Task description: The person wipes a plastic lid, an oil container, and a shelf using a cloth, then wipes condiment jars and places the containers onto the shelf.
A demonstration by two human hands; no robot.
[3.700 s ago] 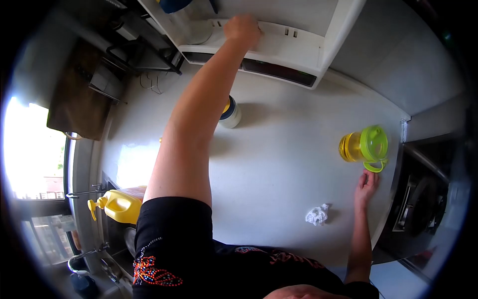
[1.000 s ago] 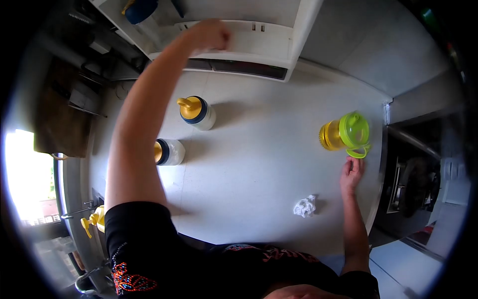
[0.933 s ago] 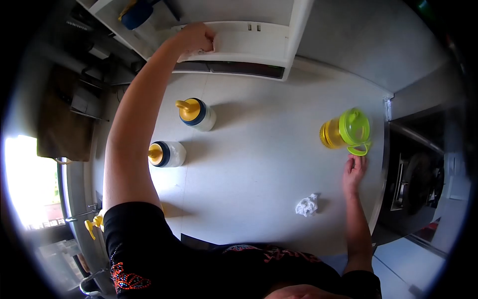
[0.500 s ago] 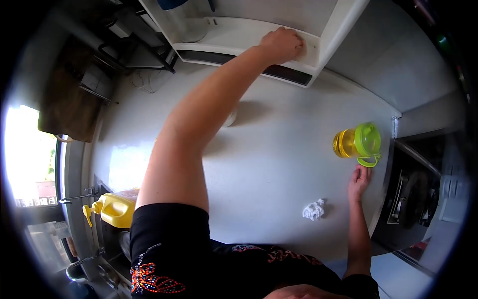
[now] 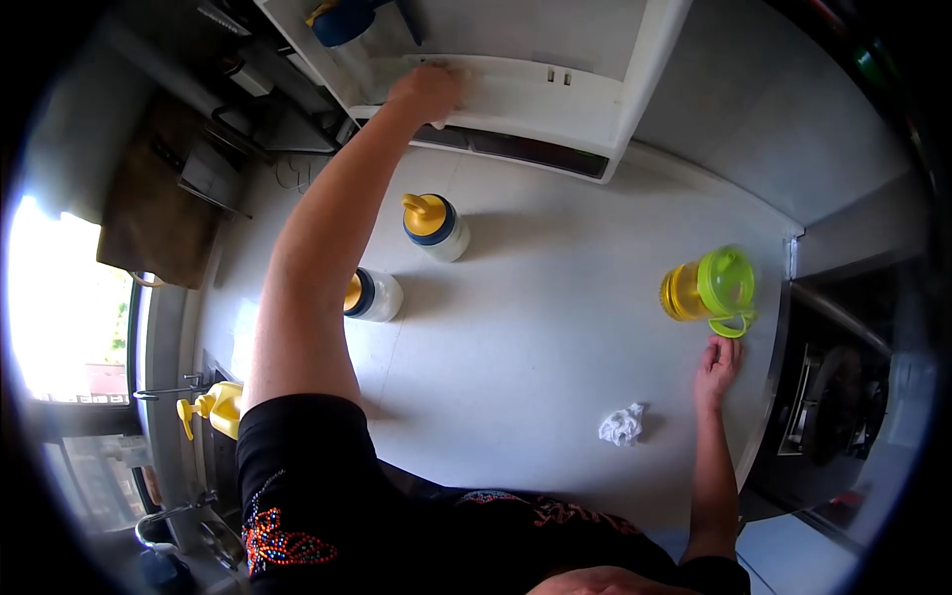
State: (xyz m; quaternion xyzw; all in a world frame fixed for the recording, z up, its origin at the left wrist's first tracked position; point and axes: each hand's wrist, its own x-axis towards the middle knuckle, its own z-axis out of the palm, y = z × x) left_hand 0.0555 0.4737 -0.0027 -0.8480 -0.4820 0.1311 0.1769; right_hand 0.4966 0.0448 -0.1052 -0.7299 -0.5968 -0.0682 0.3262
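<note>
My left hand (image 5: 426,94), somewhat blurred, is closed on a whitish cloth (image 5: 439,124) over the white shelf (image 5: 526,99) at the top, near its left end. Only a bit of the cloth shows below the fingers. My right hand (image 5: 719,370) rests on the counter with loosely curled fingers and nothing visible in them. Its fingertips are close to the green handle of a jug (image 5: 726,282) that has a green lid and holds yellow liquid. Below and left of this hand lies crumpled white tissue (image 5: 622,424).
Two jars with yellow-and-blue lids (image 5: 436,228) (image 5: 377,296) stand beside my left forearm. A yellow pump bottle (image 5: 220,409) is at the left edge, a blue-lidded container (image 5: 342,25) on the shelf unit. A dark stove (image 5: 833,397) borders the right.
My left hand has moved left along the shelf from its right end, and the two jars now show beside the forearm. My right hand stays by the jug's handle.
</note>
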